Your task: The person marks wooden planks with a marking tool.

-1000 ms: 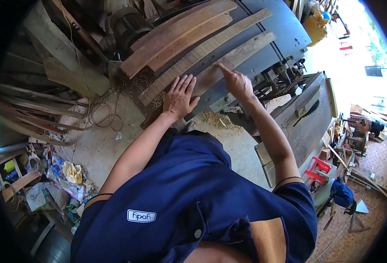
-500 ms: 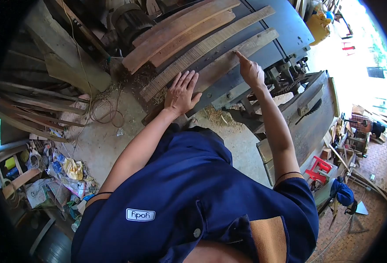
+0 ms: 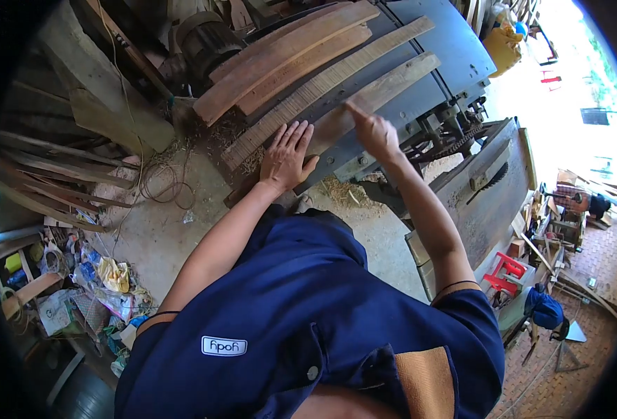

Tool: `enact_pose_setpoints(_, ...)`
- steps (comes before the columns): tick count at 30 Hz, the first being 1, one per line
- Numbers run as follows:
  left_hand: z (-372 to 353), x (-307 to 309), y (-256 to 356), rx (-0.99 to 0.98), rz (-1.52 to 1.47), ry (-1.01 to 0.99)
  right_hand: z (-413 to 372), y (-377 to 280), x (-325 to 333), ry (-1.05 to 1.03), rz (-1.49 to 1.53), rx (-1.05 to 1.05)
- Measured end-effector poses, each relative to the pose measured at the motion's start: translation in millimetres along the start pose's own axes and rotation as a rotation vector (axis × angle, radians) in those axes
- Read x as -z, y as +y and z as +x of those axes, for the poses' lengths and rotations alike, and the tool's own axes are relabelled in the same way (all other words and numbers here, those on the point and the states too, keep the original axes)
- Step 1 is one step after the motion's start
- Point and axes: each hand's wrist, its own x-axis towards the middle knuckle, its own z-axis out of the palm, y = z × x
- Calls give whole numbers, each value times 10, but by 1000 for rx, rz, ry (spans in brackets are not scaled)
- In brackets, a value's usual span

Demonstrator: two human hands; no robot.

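My left hand [image 3: 285, 155] lies flat with fingers stretched, over the near end of a curved wooden board [image 3: 395, 82]. Its fingertips reach beside a second curved piece [image 3: 340, 80], whose face carries many close cross lines. My right hand [image 3: 377, 134] hovers at the plain board's middle, index finger stretched along its surface and the other fingers curled, holding nothing visible. Both pieces rest on the grey metal machine table [image 3: 455, 35].
More curved boards [image 3: 287, 56] are stacked behind, near a motor [image 3: 207, 42]. To the right stands a saw table [image 3: 472, 188] with a toothed blade [image 3: 495, 176]. Wood shavings [image 3: 343, 190] litter the floor. Curved strips [image 3: 64, 174] lie at left, scrap wood at right.
My right hand has slid along the plain board toward my left hand, from near its far part to its middle. My left hand stays in place.
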Motion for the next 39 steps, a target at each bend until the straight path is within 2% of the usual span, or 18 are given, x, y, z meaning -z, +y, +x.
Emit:
enact_pose_setpoints(2, -6, 9, -16, 2, -2, 5, 24, 116, -42, -12, 14, 66)
enact_pose_setpoints(4, -4, -17, 14, -1, -16, 7, 136, 296, 71, 23, 45, -122)
enact_pose_setpoints(5, -13, -21, 17, 3, -18, 6, 206, 357, 128, 1, -47, -201)
enact_pose_setpoints(6, -3, -15, 1, 8, -14, 9, 244, 478, 83, 55, 8, -143)
enact_pose_setpoints(8, -4, -11, -15, 2, -10, 9, 234, 431, -18, 79, 15, -181)
enact_pose_setpoints(10, 12, -21, -4, 6, -13, 11, 126, 209, -65, -29, -87, -93)
enact_pose_setpoints(12, -2, -13, -7, -6, -8, 27, 61, 127, -85, -34, -1, -5)
enact_pose_setpoints(14, 11, -10, -15, 2, -7, 20, 131, 291, -9, -68, -114, -77)
enact_pose_setpoints(16, -7, -13, 10, -4, -8, 10, 261, 511, 112, 32, -65, -194)
enact_pose_setpoints(20, 13, 0, 6, -3, -15, 12, 161, 289, 5, 14, -41, -145)
enact_pose_setpoints(21, 8, 1, -3, -6, -17, 11, 64, 188, -64, 82, -32, 17)
enact_pose_setpoints(24, 1, -21, -12, -11, -34, 33, 28, 153, 23, -28, -38, 63)
enact_pose_setpoints(26, -14, -9, 2, -5, -37, 18, 156, 471, 12, 78, 1, -70)
enact_pose_setpoints(28, 9, -4, 6, -3, -31, 16, 270, 686, 12, 93, -13, -134)
enact_pose_setpoints(30, 5, -10, 2, -4, -15, 16, 275, 491, -22, 60, -78, -200)
enact_pose_setpoints(32, 27, -13, 0, -9, -17, 28, 111, 225, -89, 69, -3, -29)
enact_pose_setpoints(34, -2, -1, -12, -5, -17, 24, 36, 101, -125, 18, 42, -10)
enact_pose_setpoints(39, 1, -13, 3, 7, -12, 9, 267, 457, 47, 42, 15, -202)
